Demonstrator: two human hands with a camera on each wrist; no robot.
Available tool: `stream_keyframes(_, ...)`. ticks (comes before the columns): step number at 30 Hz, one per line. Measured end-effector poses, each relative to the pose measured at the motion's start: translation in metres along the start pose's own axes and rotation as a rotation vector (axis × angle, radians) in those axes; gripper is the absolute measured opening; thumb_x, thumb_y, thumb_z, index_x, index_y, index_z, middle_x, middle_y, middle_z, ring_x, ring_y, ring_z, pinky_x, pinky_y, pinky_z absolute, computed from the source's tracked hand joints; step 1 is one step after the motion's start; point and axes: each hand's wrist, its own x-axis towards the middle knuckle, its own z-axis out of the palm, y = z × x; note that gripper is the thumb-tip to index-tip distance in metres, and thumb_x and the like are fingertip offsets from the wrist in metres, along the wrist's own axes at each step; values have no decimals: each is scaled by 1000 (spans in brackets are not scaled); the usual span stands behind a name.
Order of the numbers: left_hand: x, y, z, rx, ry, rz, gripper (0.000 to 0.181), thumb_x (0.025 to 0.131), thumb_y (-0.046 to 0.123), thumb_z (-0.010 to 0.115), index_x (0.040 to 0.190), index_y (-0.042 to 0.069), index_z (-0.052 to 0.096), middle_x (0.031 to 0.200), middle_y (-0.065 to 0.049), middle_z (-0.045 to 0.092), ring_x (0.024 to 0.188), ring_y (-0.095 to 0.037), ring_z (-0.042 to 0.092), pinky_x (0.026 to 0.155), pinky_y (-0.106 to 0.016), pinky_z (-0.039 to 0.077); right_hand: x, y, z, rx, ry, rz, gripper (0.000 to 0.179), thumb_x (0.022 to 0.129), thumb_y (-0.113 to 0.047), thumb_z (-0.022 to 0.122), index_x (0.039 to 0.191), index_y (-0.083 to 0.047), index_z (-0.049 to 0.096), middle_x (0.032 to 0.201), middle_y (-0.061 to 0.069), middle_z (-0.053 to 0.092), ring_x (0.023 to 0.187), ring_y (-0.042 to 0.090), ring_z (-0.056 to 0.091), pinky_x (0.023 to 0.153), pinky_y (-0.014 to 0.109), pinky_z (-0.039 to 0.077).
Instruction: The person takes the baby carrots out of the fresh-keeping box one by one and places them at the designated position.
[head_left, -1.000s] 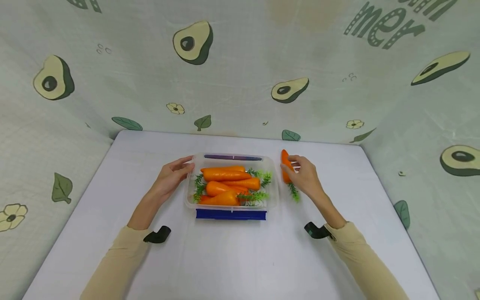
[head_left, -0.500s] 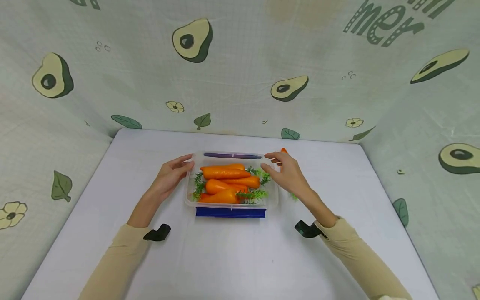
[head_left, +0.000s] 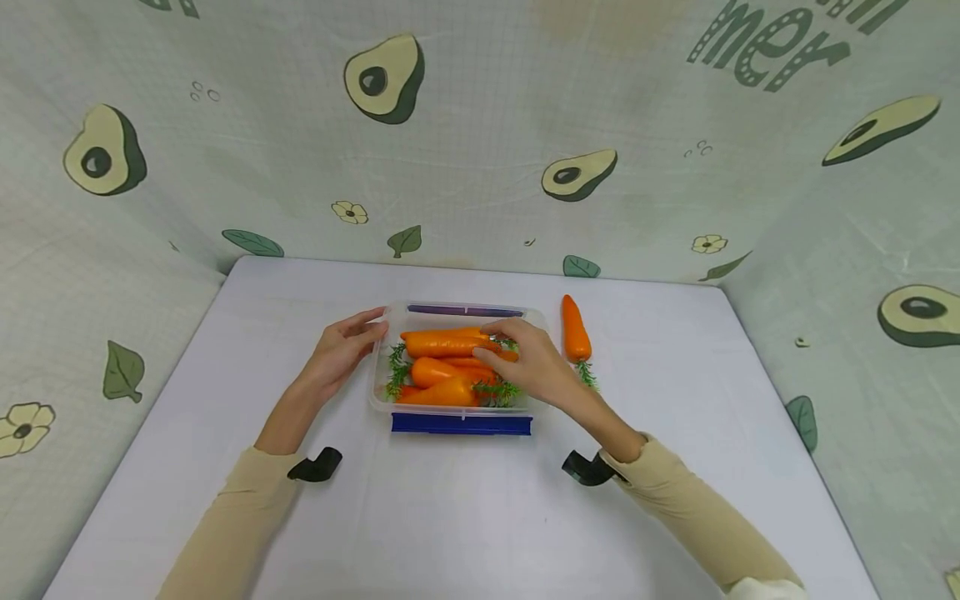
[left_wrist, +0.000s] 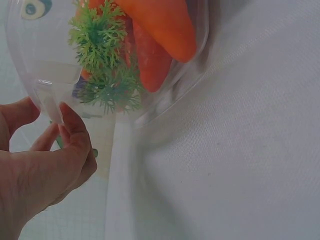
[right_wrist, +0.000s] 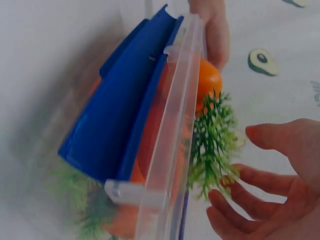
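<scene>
A clear plastic food box [head_left: 450,411] with blue clips holds several orange carrots [head_left: 444,343] with green leafy tops. At its left end, my left hand [head_left: 339,352] pinches the rim between thumb and fingers, as the left wrist view also shows. My right hand [head_left: 536,360] is over the right part of the box, thumb and fingers apart. In the right wrist view its fingertips come right up to a green carrot top [right_wrist: 212,145], with nothing gripped between them. One more carrot [head_left: 575,331] lies on the table, right of the box, its leaves toward me.
The blue front clip [head_left: 461,424] hangs folded out along the near side of the box, and another blue clip [head_left: 465,312] shows at the far side. A white table [head_left: 465,517] lies under everything. Behind it hangs a cloth [head_left: 480,125] printed with avocados.
My right hand has let go of the loose carrot on the table and moved left over the box. My left hand has stayed on the box's left end.
</scene>
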Motion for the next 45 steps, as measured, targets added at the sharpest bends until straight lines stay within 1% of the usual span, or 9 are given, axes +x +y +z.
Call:
stream_keyframes(4, 0, 0, 0, -4, -3, 0, 58, 105, 32, 62, 156, 13, 46, 133, -8, 52, 123, -22, 50, 114, -27, 40, 1, -5, 11, -2, -36, -39, 41, 98, -24, 72, 128, 4, 66, 130, 17, 66, 119, 35, 62, 102, 49, 52)
stream_keyframes(10, 1, -1, 0, -8, -2, 4, 57, 105, 31, 62, 156, 12, 46, 130, -6, 54, 122, -22, 51, 117, -34, 37, 1, -12, 24, 0, -75, -78, 41, 99, -26, 71, 127, 3, 67, 126, 15, 67, 113, 32, 63, 98, 47, 54)
stream_keyframes(19, 1, -2, -1, -12, 1, 10, 56, 105, 30, 62, 155, 11, 47, 127, -5, 54, 118, -19, 52, 115, -31, 40, 0, -17, 32, -5, -168, -111, 40, 99, -27, 71, 126, 1, 67, 123, 12, 68, 105, 25, 61, 93, 41, 55)
stream_keyframes(24, 1, -2, -1, -9, -1, 10, 57, 104, 31, 63, 155, 11, 47, 129, -5, 54, 117, -18, 52, 112, -26, 42, -1, -18, 34, -24, -216, -114, 37, 99, -27, 71, 126, -1, 68, 122, 9, 69, 99, 20, 60, 90, 34, 54)
stream_keyframes(30, 0, -2, 0, -14, 12, 1, 57, 104, 32, 64, 154, 11, 48, 127, -4, 54, 118, -19, 51, 106, -21, 44, -1, -20, 33, -84, -259, -121, 33, 99, -28, 72, 122, -4, 70, 118, 6, 69, 100, 18, 59, 92, 33, 52)
stream_keyframes(35, 0, -1, 0, -15, 14, -1, 56, 104, 32, 63, 154, 12, 49, 127, -4, 54, 120, -21, 51, 110, -25, 43, 2, -24, 28, -107, -321, -111, 34, 98, -26, 72, 124, -4, 71, 117, 6, 70, 101, 19, 60, 92, 34, 53)
stream_keyframes(40, 0, -1, 0, -13, 10, -2, 56, 104, 32, 63, 155, 13, 48, 130, -6, 54, 122, -22, 51, 115, -30, 40, 9, -26, 25, -168, -372, -159, 30, 97, -24, 74, 120, -5, 73, 105, 1, 71, 97, 17, 57, 89, 32, 51)
stream_keyframes(44, -1, -1, 0, -11, 11, -5, 56, 104, 32, 63, 155, 13, 48, 130, -6, 54, 122, -22, 51, 114, -28, 40, 10, -27, 20, -166, -384, -182, 27, 97, -24, 75, 117, -5, 74, 97, 2, 69, 92, 20, 58, 83, 33, 49)
stream_keyframes(45, -1, 0, 0, -11, 11, -6, 56, 104, 32, 63, 155, 13, 48, 130, -6, 54, 122, -22, 51, 113, -27, 41, 9, -27, 18, -167, -384, -180, 29, 97, -25, 74, 118, -5, 74, 101, 3, 71, 93, 20, 59, 84, 33, 50)
